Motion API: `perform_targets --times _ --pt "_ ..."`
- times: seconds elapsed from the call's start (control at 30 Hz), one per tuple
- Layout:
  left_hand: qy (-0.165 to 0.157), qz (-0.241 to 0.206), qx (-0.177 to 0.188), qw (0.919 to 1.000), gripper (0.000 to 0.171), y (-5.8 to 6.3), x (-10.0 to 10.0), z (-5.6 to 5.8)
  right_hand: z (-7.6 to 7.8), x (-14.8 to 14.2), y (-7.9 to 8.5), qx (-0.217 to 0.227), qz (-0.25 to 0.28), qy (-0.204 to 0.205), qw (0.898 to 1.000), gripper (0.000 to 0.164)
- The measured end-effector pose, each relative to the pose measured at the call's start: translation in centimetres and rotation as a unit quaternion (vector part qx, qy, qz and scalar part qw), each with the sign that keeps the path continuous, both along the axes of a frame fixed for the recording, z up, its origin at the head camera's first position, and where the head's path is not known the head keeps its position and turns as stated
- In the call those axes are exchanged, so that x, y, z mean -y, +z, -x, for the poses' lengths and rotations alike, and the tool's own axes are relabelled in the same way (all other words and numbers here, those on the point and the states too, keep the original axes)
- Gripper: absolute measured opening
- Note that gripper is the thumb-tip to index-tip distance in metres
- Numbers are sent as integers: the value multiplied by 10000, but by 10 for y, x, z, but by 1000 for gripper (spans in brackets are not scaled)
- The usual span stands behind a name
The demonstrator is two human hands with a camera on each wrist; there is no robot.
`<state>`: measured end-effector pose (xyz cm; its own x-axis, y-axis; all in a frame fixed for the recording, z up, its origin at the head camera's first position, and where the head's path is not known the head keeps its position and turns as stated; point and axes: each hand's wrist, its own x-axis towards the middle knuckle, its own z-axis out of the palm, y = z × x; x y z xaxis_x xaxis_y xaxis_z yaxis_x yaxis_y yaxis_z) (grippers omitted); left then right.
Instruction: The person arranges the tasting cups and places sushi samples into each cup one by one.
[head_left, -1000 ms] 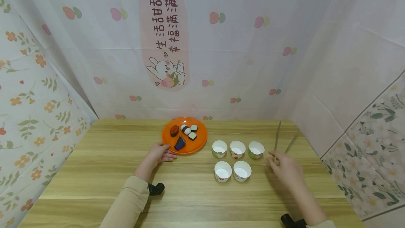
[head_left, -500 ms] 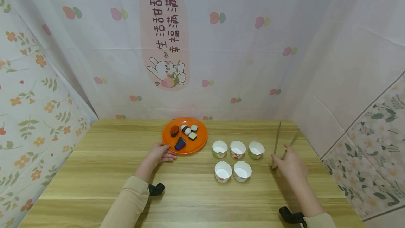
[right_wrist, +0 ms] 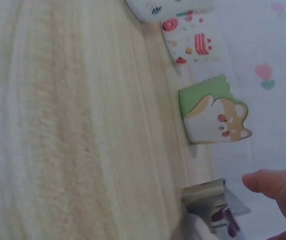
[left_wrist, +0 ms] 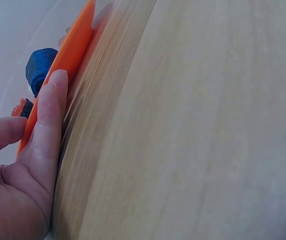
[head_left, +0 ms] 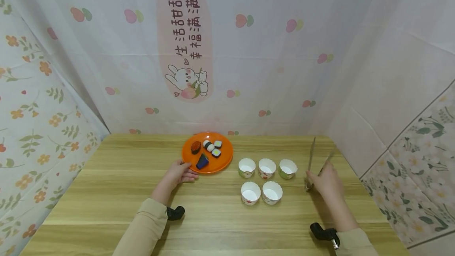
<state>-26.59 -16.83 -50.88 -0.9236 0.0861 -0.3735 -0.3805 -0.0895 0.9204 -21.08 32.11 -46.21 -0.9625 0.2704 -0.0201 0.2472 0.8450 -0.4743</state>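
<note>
My left hand (head_left: 180, 172) pinches the near-left rim of an orange plate (head_left: 222, 163), thumb on top and fingers beneath. The plate bears toy sushi: a roe piece (head_left: 196, 147), a white piece with a black band (head_left: 208, 145), a dark blue hand roll (head_left: 202, 161) and two small rolls (head_left: 216, 153). At the right, my right hand (head_left: 330, 185) is over metal tongs (head_left: 311, 157), whose spread arms point away toward the wall. In the right wrist view the thumb (right_wrist: 268, 182) is straight, held off the bent end of the tongs (right_wrist: 203, 192).
Several paper baking cups stand in two rows between the plate and the tongs, among them a green dog-print cup (right_wrist: 213, 112) nearest the tongs. Printed curtains (head_left: 277, 70) enclose the back and sides of the wooden table (head_left: 213, 224).
My right hand has shifted right and slightly away from me along the tongs, uncovering their near end. The tongs, plate and left hand stay where they were.
</note>
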Motion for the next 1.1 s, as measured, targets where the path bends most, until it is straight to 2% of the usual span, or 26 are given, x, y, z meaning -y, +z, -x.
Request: perform_targets --times 0.27,0.67,1.1 --pt "-39 -28 -37 10000 27 1 1 -1 9 -1 -9 214 561 -166 9981 106" --pt "-8 -2 -86 10000 27 0 0 -1 25 -3 -12 620 834 -482 9934 111" --pt "-29 -26 -159 9999 24 0 0 -1 29 -3 -10 576 877 -393 9937 105"
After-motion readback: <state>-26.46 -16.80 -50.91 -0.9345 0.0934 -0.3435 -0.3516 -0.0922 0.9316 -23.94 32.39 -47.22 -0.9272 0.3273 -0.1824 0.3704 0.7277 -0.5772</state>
